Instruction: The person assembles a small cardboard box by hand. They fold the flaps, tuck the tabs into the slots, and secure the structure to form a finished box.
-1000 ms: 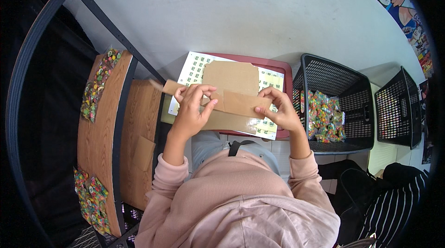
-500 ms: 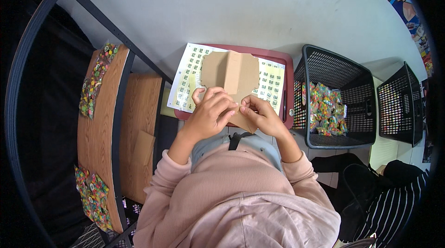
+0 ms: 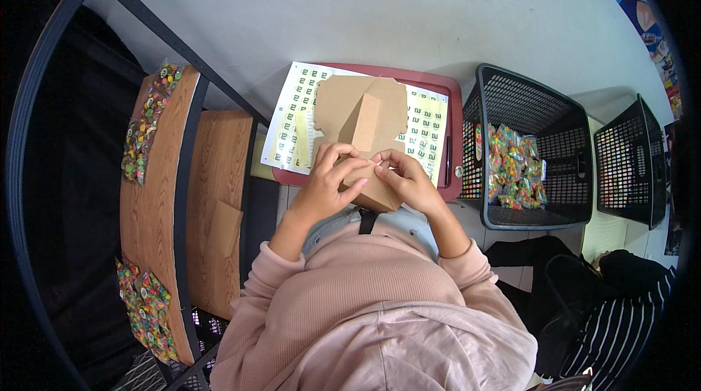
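A brown cardboard box blank point(image 3: 328, 106), partly folded, lies over sticker sheets on a red tray in front of me. Its wide far end is flat with notched edges, and a long narrow panel point(image 3: 361, 124) stands up along its middle. The near end point(image 3: 377, 195) is bent into a box-like corner close to my waist. My left hand point(image 3: 332, 181) grips that end from the left with curled fingers. From the right, my right hand point(image 3: 404, 179) pinches the same folded edge, its fingertips meeting the left ones. The fingers partly hide the fold.
Sheets of printed stickers point(image 3: 286, 117) cover the red tray point(image 3: 454, 128). A black crate point(image 3: 537, 84) with bags of colourful candy point(image 3: 511, 161) stands right, beside another black basket point(image 3: 629, 165). On the left, wooden shelves point(image 3: 157, 223) hold candy bags and a folded cardboard piece point(image 3: 225, 229). Someone in black sits lower right.
The near end of the cardboard has gone from a flatter sheet to a box-like fold. The middle panel leans more, and both hands have stayed close together at the edge.
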